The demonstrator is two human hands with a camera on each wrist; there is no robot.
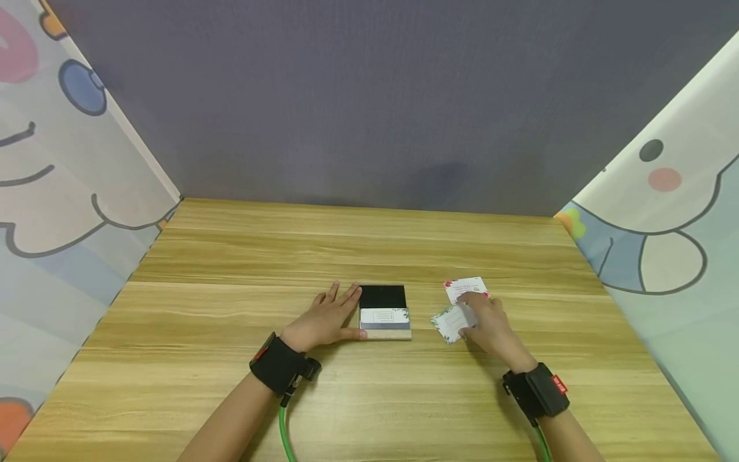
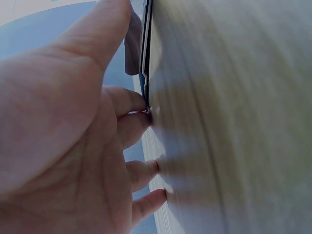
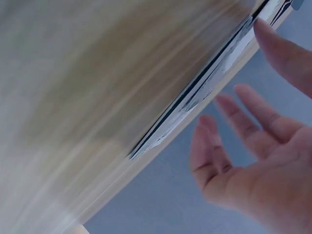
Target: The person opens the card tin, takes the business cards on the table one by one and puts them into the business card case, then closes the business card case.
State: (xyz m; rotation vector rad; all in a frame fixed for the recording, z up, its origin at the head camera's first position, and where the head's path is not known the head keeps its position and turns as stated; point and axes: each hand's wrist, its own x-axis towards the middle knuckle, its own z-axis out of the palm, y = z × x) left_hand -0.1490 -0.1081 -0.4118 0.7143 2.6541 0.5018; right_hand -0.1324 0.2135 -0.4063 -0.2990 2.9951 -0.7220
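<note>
A card case point(image 1: 383, 297) lies opened on the table, black in its upper half. A white leaf-printed card point(image 1: 383, 315) sits in it above a grey strip and a pale lower edge. My left hand point(image 1: 326, 321) rests on the table with fingers spread, fingertips and thumb touching the case's left side. Right of the case, a white card with green leaves point(image 1: 451, 323) overlaps the lower part of a white card with red flowers point(image 1: 464, 287). My right hand point(image 1: 487, 324) is over these two cards, thumb at the leafy card's edge, the other fingers loosely bent and apart from it.
The wooden table point(image 1: 288, 244) runs back to a dark grey panel point(image 1: 369, 109). Cartoon-printed sheets point(image 1: 652, 237) stand at both sides. Each wrist wears a black strap point(image 1: 280, 364), and a green cable point(image 1: 284, 430) trails from it toward the near edge.
</note>
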